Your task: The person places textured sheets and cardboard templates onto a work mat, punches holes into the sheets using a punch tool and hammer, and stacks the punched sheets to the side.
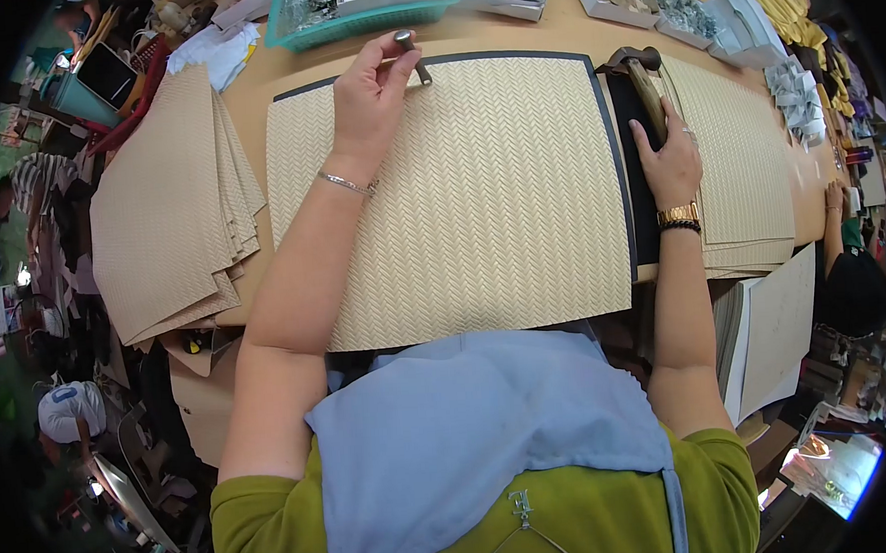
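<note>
My left hand point(366, 110) pinches a short metal punch point(421, 71) between thumb and fingers. The punch leans, with its lower end near the far edge of a cream sheet with a woven herringbone pattern point(470, 215). Whether its tip touches the sheet, I cannot tell. My right hand point(674, 169) is wrapped round the handle of a hammer point(645, 81), just past the sheet's right side. The hammer's head points away from me, over a black strip point(633, 156). A dark border shows along the sheet's far and right edges.
Stacks of similar woven sheets lie at the left point(159, 201) and right point(737, 151). Along the back stand a teal basket point(365, 28) with small parts and several boxes of metal pieces point(685, 13). Another person's arm point(834, 218) rests at the far right.
</note>
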